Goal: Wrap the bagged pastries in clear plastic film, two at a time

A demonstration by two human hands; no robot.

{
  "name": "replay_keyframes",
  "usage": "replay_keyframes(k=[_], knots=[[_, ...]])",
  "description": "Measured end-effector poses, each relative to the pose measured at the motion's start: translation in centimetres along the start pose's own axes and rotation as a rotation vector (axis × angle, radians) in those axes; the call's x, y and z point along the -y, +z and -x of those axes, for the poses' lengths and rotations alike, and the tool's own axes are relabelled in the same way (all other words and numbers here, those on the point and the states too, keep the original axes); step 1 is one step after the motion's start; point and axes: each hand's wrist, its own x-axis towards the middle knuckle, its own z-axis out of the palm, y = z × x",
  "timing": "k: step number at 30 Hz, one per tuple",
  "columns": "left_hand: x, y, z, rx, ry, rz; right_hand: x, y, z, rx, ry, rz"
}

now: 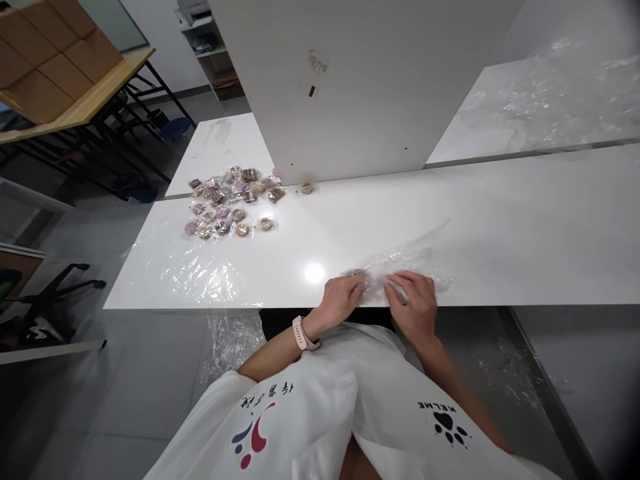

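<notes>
At the front edge of the white table, my left hand [342, 298] is closed, its fingertips pinching a small brown item in clear wrapping [357, 273]; its exact kind is hard to make out. A thin clear plastic film [405, 255] stretches to the right from that item and lies partly on the table. My right hand [416, 301] has its thumb and fingers closed on this film, slightly blurred. Farther left on the table lies a loose group of small round wrapped pieces [237, 189], pink, brown and tan. One more wrapped tan piece [307, 189] sits apart beside the upright panel.
A tall white panel [360, 87] stands across the back of the white table [525, 233]. Crumpled clear film [200, 277] covers the table's left end, and more film [233, 340] hangs below its edge. Behind are cardboard boxes [55, 60] on a wooden table.
</notes>
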Motion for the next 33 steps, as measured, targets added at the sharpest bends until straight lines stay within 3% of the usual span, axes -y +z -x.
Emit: replay_keyframes(k=[2, 5, 9, 13, 16, 19, 21, 24, 28, 30, 33], knots=[[0.0, 0.0, 0.2, 0.013, 0.018, -0.014, -0.2, -1.8, 1.8, 0.011, 0.165, 0.119], [0.1, -0.7, 0.2, 0.083, 0.043, 0.013, -1.0, -3.4, 2.4, 0.194, 0.390, 0.264], [0.3, -2.0, -0.3, 0.298, 0.084, 0.019, -1.9, -2.1, -1.6, 0.309, 0.455, 0.223], [0.7, -2.4, -1.4, 0.348, 0.000, 0.047, -1.8, 2.6, -7.5, 0.297, 0.365, -0.165], [1.5, -2.1, -2.5, 0.332, -0.062, 0.134, -1.1, 5.1, -10.0, 0.366, 0.409, -0.604], [2.2, -1.9, -3.2, 0.400, -0.116, 0.334, -0.3, 5.0, -9.9, 0.508, 0.450, -0.943], [2.6, -2.1, -3.4, 0.469, -0.154, 0.459, 0.1, 3.7, -8.9, 0.521, 0.431, -1.004], [2.8, -2.7, -3.4, 0.524, -0.220, 0.568, 0.7, 1.3, -6.6, 0.503, 0.320, -0.908], [3.4, -3.5, -3.6, 0.461, -0.277, 0.609, 2.1, -0.4, -3.7, 0.621, -0.123, -0.696], [3.7, -3.6, -3.7, 0.456, -0.310, 0.640, 2.7, -0.6, -2.3, 0.605, -0.354, -0.570], [4.0, -3.6, -3.9, 0.465, -0.383, 0.763, 2.5, -0.2, -0.3, 0.576, -0.519, -0.339]])
